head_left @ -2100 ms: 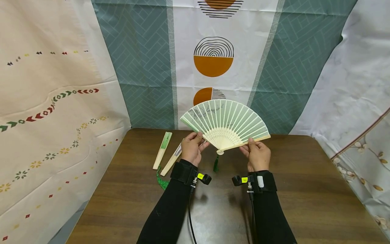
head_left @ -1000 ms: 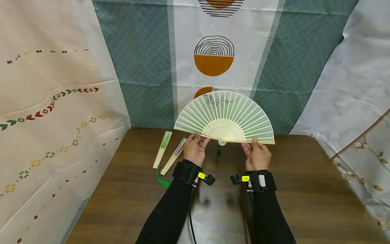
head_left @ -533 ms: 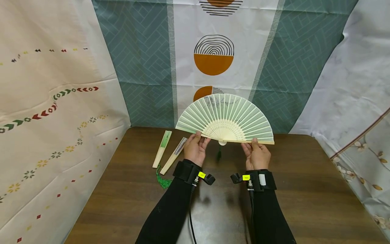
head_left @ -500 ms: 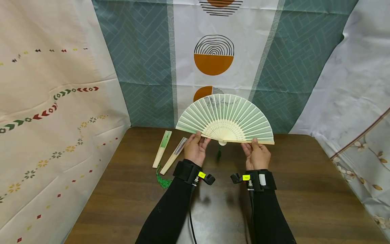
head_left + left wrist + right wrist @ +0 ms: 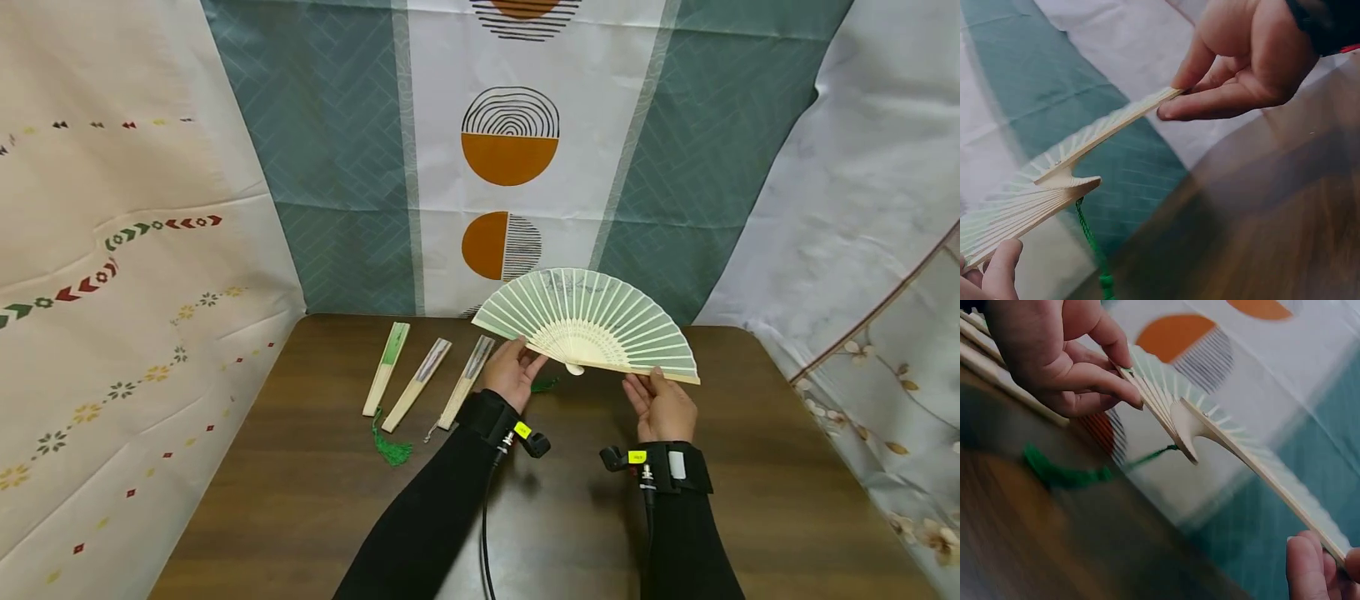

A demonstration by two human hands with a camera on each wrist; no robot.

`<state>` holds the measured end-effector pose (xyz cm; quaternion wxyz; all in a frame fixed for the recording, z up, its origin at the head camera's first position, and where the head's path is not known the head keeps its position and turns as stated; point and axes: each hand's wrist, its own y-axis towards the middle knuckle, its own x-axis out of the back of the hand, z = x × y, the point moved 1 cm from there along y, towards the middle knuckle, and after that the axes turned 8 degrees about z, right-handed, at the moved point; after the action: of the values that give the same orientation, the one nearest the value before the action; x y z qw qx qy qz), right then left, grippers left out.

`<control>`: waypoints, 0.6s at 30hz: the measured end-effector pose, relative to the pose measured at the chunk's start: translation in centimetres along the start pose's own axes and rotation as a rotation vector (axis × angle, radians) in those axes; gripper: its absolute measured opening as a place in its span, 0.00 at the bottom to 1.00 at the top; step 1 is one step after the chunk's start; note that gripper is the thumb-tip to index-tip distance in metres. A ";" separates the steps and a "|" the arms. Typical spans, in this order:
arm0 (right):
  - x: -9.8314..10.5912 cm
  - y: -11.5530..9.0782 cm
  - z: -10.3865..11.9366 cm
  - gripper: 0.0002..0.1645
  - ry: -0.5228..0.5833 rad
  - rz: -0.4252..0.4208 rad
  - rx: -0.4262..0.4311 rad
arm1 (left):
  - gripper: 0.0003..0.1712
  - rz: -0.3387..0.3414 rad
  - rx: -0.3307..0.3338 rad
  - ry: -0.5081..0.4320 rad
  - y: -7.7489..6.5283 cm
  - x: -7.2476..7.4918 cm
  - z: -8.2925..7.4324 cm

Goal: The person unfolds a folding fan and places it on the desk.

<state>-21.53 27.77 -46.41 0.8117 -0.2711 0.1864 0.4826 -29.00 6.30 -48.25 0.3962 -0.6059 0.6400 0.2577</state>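
A pale green folding fan [image 5: 592,325] with light wooden ribs is spread wide above the table, its right end dipping lower. My left hand [image 5: 510,375] pinches its left guard stick between thumb and fingers, while my right hand [image 5: 666,410] pinches the right one. In the left wrist view, the right hand [image 5: 1254,62] grips the far guard from both sides. The green tassel [image 5: 1066,472] hangs from the fan's pivot in the right wrist view. Left of the hands lie three folded fans: a green-topped one [image 5: 387,369], a middle one [image 5: 417,385] and another [image 5: 466,383] beside my left wrist.
The brown wooden table [image 5: 300,500] extends around both arms. A green tassel [image 5: 392,450] lies below the leftmost folded fan. Patterned cloth [image 5: 337,208] hangs behind the table's back edge, with pale cloths [image 5: 135,350] at the sides. Cables [image 5: 485,533] run along the forearms.
The fan was spread wider from a partly spread state, then moved right and lower, tilting down at its right end. Both hands moved with it, uncovering the third folded fan. The head view shifted slightly.
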 end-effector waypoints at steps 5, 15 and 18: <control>2.8 0.5 2.0 0.08 0.119 -0.046 -0.025 | 0.08 0.001 0.069 0.095 0.9 -1.4 2.5; 8.0 1.7 3.7 0.02 0.190 -0.221 -0.052 | 0.26 -0.078 0.193 0.398 2.8 -3.8 7.5; 9.4 2.2 3.6 0.02 0.221 -0.249 -0.080 | 0.22 -0.120 0.212 0.449 2.9 -4.6 8.5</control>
<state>-18.97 37.29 -49.53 0.8283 -0.3759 0.2201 0.3525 -30.39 16.23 -49.61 0.3200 -0.6398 0.6984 0.0241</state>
